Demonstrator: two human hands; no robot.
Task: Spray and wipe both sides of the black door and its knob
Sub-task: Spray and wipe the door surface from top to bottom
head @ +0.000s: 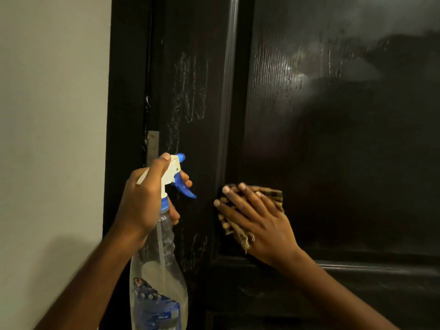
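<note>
The black panelled door (333, 139) fills the right and middle of the head view, wet and streaked, with white spray runs on its left stile. My left hand (142, 201) grips the neck of a clear spray bottle (158, 277) with a white and blue trigger head, nozzle pointing at the door. My right hand (259, 217) presses a brown checked cloth (273, 195) flat against the lower left corner of the door's panel, fingers straight and spread. The knob is not in view.
A pale wall (52, 139) stands to the left of the black door frame (126, 115). A metal plate (153, 148) is fixed at the door's edge just above the spray head.
</note>
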